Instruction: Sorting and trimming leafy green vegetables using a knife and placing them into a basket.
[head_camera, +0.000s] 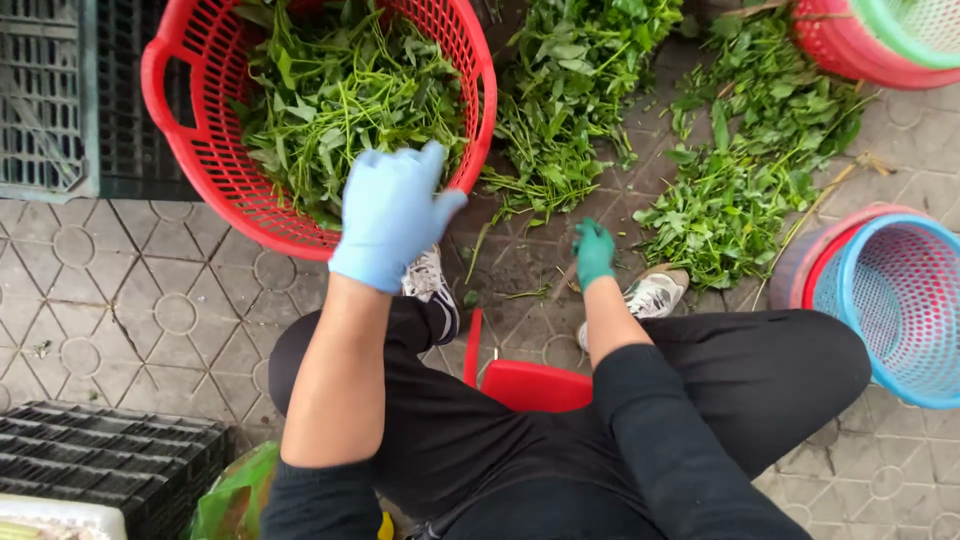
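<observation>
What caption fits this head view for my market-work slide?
Seated person's left hand at the red basket of leafy greens; right hand lowered to the wet paving.

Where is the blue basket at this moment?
In the head view, the blue basket is at the right edge, on the paved floor, nested inside a red basket. It lies beside the person's right knee, just right of the loose greens.

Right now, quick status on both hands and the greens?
Left hand open over red basket rim, above greens. Right hand low near loose greens on pavement, grip unclear. Nothing in the way.
</observation>
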